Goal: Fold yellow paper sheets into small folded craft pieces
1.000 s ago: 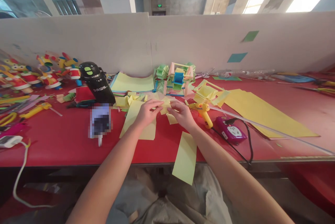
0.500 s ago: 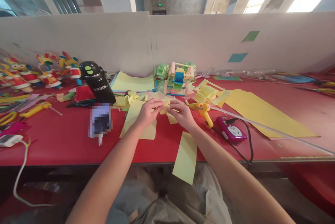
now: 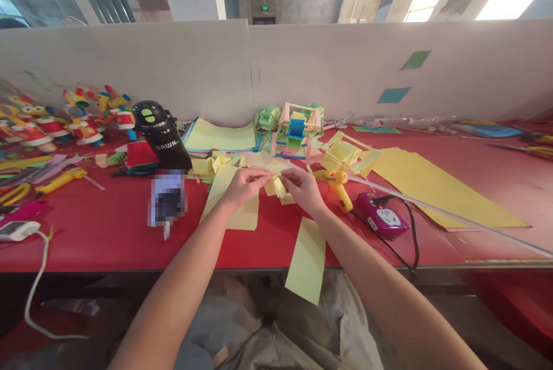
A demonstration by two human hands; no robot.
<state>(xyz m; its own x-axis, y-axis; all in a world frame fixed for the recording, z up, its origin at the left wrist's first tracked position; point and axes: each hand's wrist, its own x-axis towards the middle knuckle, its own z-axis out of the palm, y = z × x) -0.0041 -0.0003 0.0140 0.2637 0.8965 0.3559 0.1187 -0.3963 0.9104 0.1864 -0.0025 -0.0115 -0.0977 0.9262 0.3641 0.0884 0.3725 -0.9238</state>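
Note:
Between my hands, a small folded piece of yellow paper (image 3: 277, 185) is pinched over the red table. My left hand (image 3: 247, 185) closes its fingertips on the paper's left side. From the other side, my right hand (image 3: 302, 187) grips it between thumb and fingers, covering part of it. Under my left wrist lies a pale yellow sheet (image 3: 246, 219). Another yellow paper strip (image 3: 306, 255) overhangs the table's front edge beneath my right forearm. Just right of my right hand rests a yellow glue gun (image 3: 334, 181).
A purple power socket (image 3: 382, 213) with a black cord sits at right, near large yellow sheets (image 3: 440, 185). Behind my hands stand a paper-and-stick model (image 3: 296, 131) and a yellow paper frame (image 3: 345, 154). A black bottle (image 3: 162, 139) and a blurred-out phone-like object (image 3: 167, 200) are at left.
The folded yellow paper shows more below my fingertips, its folds now visible. My right hand's fingers have curled in slightly; both arms stay nearly in place.

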